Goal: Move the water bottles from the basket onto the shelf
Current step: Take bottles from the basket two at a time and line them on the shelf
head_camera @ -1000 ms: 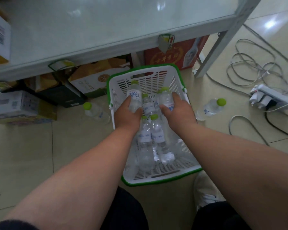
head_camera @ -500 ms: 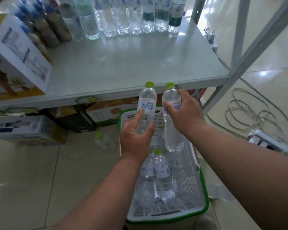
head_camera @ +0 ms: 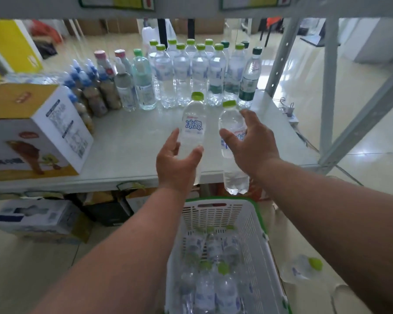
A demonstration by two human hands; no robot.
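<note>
Presently, two bottles are held up over the front edge of the shelf point(head_camera: 127, 141), one per hand. L hand point(head_camera: 176, 162) is wrapped round the lower half of the L bottle point(head_camera: 193, 123), thumb on one side, fingers on the other; bottle upright, label facing cam. R hand point(head_camera: 252, 143) is closed on the mid-section of the R bottle point(head_camera: 233, 123), w/ its base hanging below the shelf edge, just above the basket point(head_camera: 252, 225). Both bottles are green-capped, clear, close together but apart. Neither is seen resting on the shelf.

Basket is on the floor directly below the hands; white w/ green rim. More bottles lie inside it; exact count can't be told. One loose bottle point(head_camera: 304, 267) lies on the floor, R of the basket.

Back of shelf: a row of bottles point(head_camera: 191, 73) stands upright. A carton point(head_camera: 39, 132) sits at shelf L.
</note>
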